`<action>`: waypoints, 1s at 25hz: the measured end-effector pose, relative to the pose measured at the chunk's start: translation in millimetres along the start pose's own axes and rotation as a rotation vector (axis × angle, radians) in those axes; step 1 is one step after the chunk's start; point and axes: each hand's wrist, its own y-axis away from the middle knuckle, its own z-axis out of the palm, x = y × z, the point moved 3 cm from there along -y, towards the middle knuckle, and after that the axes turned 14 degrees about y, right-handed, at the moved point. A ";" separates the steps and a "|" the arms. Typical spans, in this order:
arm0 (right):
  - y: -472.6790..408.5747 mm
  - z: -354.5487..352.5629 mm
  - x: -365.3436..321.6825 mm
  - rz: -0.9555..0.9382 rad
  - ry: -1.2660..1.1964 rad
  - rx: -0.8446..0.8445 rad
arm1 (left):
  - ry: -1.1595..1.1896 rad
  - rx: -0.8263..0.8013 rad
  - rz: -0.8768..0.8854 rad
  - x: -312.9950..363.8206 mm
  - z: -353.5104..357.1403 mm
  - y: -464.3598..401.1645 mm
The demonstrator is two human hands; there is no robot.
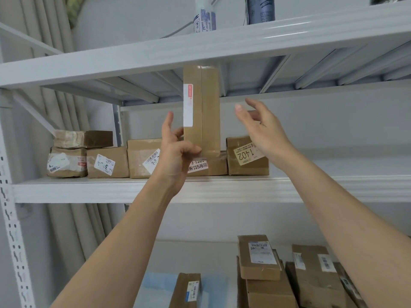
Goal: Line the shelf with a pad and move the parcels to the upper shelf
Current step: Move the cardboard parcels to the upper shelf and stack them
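A tall brown parcel stands upright on the upper shelf, on top of a flat parcel. My left hand pinches its lower left corner between thumb and fingers. My right hand hovers just right of it, fingers spread, holding nothing. A row of brown parcels lines that shelf: one stacked pair at the left, two labelled ones, and one marked 1402. Several more parcels lie on the lower shelf, beside a blue pad.
The top shelf hangs close above the upright parcel and carries two bottles. A perforated white upright runs down the left. Beige curtains hang behind it. The upper shelf to the right of the 1402 parcel is bare.
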 end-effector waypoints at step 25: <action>0.1 -18.5 17.1 0.018 -0.905 -0.118 | -0.298 -0.051 0.186 6.2 3.7 -9.8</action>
